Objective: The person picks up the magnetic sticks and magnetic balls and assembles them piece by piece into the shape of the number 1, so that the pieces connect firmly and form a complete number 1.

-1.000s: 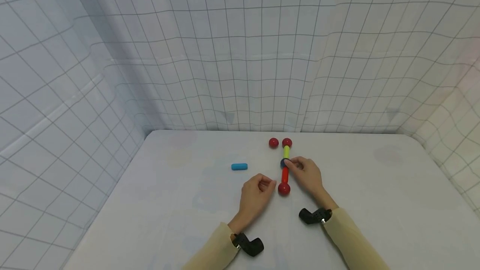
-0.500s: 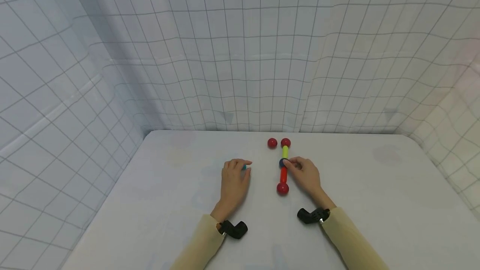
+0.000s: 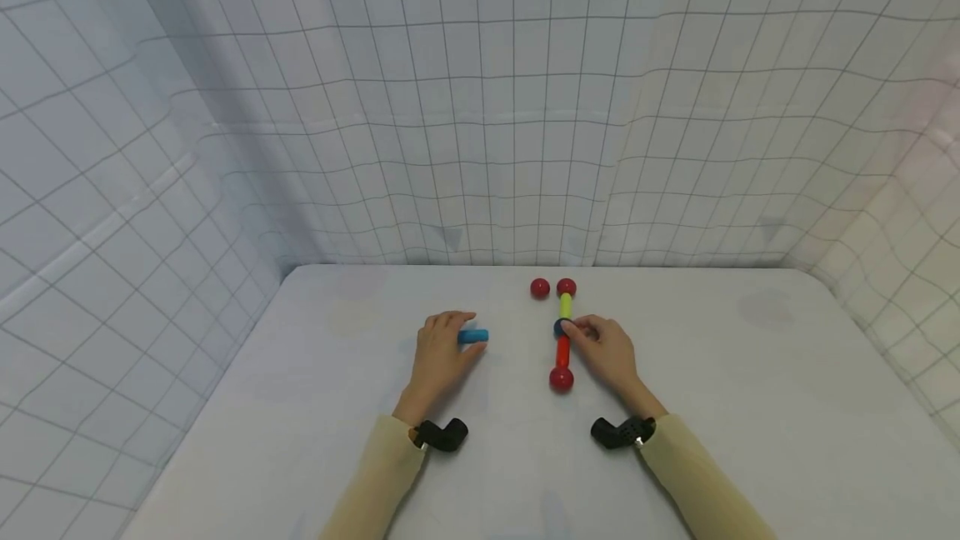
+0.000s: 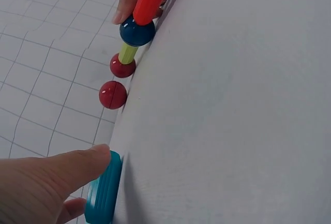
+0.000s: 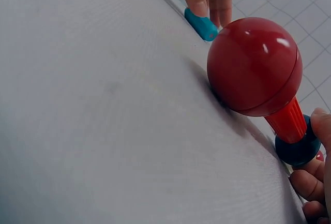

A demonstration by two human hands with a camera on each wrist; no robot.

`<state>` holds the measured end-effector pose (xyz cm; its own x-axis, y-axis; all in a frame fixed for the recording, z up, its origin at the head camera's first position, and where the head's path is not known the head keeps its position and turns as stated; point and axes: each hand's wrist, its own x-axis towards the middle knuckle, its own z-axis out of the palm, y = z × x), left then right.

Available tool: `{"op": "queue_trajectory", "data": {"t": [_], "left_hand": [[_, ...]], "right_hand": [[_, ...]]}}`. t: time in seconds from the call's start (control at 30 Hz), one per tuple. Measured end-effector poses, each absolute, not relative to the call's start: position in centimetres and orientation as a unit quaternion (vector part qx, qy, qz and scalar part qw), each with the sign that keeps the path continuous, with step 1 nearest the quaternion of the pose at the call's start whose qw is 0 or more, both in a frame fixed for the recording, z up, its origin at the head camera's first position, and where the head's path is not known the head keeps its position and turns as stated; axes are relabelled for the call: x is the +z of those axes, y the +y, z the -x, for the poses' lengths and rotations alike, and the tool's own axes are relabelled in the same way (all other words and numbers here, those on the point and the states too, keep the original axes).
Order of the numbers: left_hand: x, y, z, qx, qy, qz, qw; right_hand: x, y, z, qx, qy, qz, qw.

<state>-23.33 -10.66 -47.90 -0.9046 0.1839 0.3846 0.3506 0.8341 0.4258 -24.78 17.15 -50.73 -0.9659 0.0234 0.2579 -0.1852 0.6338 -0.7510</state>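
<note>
In the head view, my right hand (image 3: 611, 357) pinches the dark blue ball (image 3: 558, 327) between thumb and fingers. That ball joins a red stick (image 3: 562, 352) and a yellow-green stick (image 3: 566, 307) into one straight line. A red ball (image 3: 561, 380) caps the near end and another red ball (image 3: 566, 286) the far end. My left hand (image 3: 437, 357) spreads thumb and fingers around a loose blue stick (image 3: 474, 337) lying on the table. In the left wrist view, the thumb overlaps the top of this blue stick (image 4: 105, 190), while its other fingers are mostly hidden.
A separate red ball (image 3: 540, 288) sits just left of the line's far end. The white table (image 3: 735, 390) ends at a back edge, where a white grid-patterned curtain (image 3: 480, 148) hangs. Curtain also flanks both sides. Each wrist wears a black camera.
My left hand has moved left, from beside the near red ball to around the blue stick. The right hand keeps its pinch on the dark blue ball, and the joined pieces stay in place.
</note>
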Motion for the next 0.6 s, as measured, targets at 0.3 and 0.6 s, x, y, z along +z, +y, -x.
{"op": "queue_trajectory", "data": {"t": [0.3,0.6], "left_hand": [[-47.64,-10.53,23.33,-0.237,-0.953,0.132,0.132],[-47.88,-10.29,23.15,-0.237,-0.954,0.123,0.133]], "right_hand": [[-50.84,17.12,24.82,0.429,-0.894,-0.044,0.124],[-50.71,17.07,24.72,0.422,-0.897,-0.047,0.126]]}}
